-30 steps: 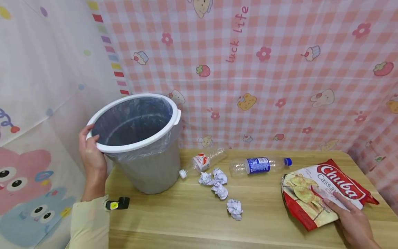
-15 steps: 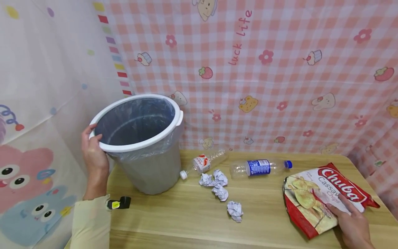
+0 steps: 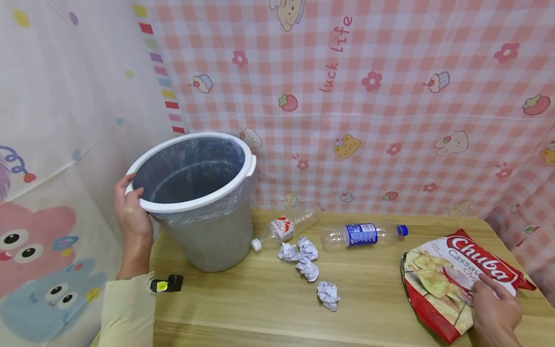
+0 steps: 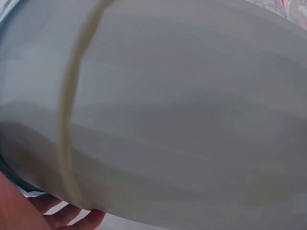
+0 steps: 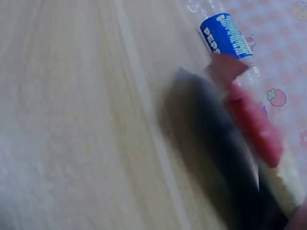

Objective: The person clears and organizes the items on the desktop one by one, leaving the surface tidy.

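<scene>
My left hand (image 3: 133, 212) grips the white rim of a grey trash can (image 3: 217, 241), thumb over the inner edge. The can is lined with a clear plastic bag and leans slightly left. In the left wrist view, fingertips (image 4: 91, 219) show along the can's side. At the table's right, my right hand (image 3: 496, 306) holds a red and white bag of cassava chips (image 3: 438, 279) by its near right edge, fingers bent over the front. The right wrist view shows the chip bag (image 5: 256, 127) blurred and edge-on; the thumb is hidden.
Between can and chip bag, a clear bottle with a white cap (image 3: 284, 227) and a blue-labelled bottle (image 3: 362, 234) lie on the wooden table (image 3: 243, 308). Several crumpled paper balls (image 3: 308, 270) lie in front of them. A checked pink cloth (image 3: 329, 115) hangs behind.
The right fingers have bent in on the chip bag, which has shifted right and toward me. The left hand stays on the can's rim. The head view has moved slightly.
</scene>
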{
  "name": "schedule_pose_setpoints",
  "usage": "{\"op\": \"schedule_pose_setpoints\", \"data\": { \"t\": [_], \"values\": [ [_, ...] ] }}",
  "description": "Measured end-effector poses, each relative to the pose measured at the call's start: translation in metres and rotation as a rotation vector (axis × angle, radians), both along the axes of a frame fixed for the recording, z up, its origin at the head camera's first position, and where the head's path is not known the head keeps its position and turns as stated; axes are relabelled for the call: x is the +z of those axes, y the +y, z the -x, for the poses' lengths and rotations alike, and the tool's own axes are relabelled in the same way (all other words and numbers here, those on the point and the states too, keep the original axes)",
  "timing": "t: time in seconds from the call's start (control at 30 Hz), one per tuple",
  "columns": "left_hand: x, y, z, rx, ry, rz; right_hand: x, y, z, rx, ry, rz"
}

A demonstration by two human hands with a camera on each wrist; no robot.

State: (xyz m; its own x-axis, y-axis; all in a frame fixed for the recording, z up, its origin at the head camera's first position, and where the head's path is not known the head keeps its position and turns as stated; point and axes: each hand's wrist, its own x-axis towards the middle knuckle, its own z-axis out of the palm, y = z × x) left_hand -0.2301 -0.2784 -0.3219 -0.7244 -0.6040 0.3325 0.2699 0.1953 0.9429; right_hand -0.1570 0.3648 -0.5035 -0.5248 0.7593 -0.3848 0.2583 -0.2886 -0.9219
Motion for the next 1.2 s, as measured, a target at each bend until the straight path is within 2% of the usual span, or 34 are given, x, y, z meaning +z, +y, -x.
{"op": "schedule_pose_setpoints", "data": {
  "t": [0.2, 0.33, 0.53, 0.6, 0.67, 0.87, 1.0, 1.2],
  "values": [
    [-0.001, -0.001, 0.001, 0.008, -0.001, 0.008, 0.008, 0.001, 0.003, -0.032, 0.086, -0.014],
    [-0.001, -0.002, 0.001, 0.004, -0.004, 0.001, 0.011, 0.003, 0.006, -0.026, 0.066, -0.076],
    [-0.001, -0.002, 0.002, 0.004, -0.010, -0.005, 0.018, 0.009, 0.009, 0.085, -0.082, -0.327],
    [-0.001, -0.002, 0.002, 0.007, -0.014, -0.001, 0.022, 0.011, 0.010, 0.113, -0.095, -0.408],
    [-0.001, -0.002, 0.002, 0.010, -0.017, 0.004, 0.025, 0.012, 0.010, 0.115, -0.065, -0.436],
    [-0.002, -0.001, 0.001, 0.018, -0.012, 0.016, 0.034, 0.011, 0.015, 0.056, 0.085, -0.379],
    [-0.002, -0.001, 0.000, 0.019, -0.015, 0.020, 0.040, 0.011, 0.018, 0.045, 0.128, -0.364],
    [-0.001, 0.000, 0.000, 0.010, 0.001, 0.004, 0.052, 0.009, 0.024, -0.003, 0.224, -0.221]
  ]
}}
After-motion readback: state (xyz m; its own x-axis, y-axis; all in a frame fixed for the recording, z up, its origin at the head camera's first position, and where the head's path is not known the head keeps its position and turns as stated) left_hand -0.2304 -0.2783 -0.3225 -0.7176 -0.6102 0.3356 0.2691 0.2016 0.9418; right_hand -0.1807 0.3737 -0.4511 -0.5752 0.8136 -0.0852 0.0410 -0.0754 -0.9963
